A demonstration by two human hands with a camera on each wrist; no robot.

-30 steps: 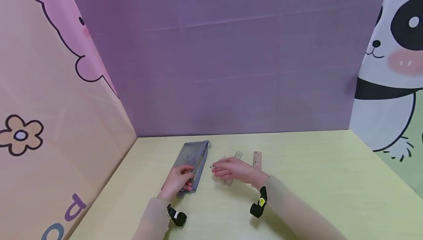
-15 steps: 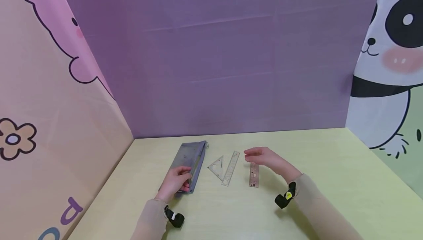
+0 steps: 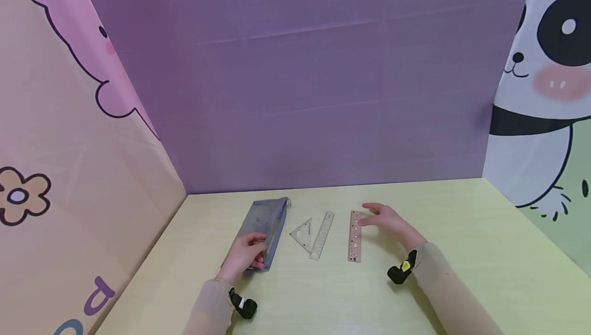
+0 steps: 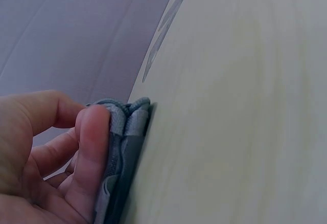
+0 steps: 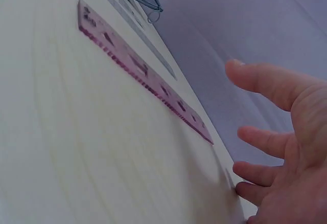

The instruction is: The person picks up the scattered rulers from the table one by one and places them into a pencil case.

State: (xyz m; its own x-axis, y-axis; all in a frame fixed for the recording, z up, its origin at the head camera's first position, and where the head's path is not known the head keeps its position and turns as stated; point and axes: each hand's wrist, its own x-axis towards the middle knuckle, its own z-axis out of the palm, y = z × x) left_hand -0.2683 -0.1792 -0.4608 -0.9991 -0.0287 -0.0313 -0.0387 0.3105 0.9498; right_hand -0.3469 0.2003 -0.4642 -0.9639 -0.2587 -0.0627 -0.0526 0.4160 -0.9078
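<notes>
A translucent blue-grey zip pouch [image 3: 264,218] lies at the left of the table. My left hand [image 3: 243,254] pinches its near opening edge; close up, thumb and fingers sit on the doubled fabric rim [image 4: 125,132] in the left wrist view. To the right, a pink ruler [image 3: 354,242] with cut-out shapes lies flat. Over its far end hovers my right hand [image 3: 389,222], thumb and fingers spread, holding nothing. In the right wrist view those fingers stand apart from the ruler's far tip. Between pouch and pink ruler lie a clear triangle set square [image 3: 302,234] and a clear ruler [image 3: 322,235].
The pale wooden table [image 3: 415,201] meets a purple cloth wall [image 3: 295,94] at the back. Printed panels with cartoon figures flank it left and right. A small ring [image 5: 154,16] hangs at the pouch's far corner.
My right hand has moved rightward from above the set square and clear ruler to the pink ruler's far end, its thumb and fingers spreading. My left hand has stayed on the pouch.
</notes>
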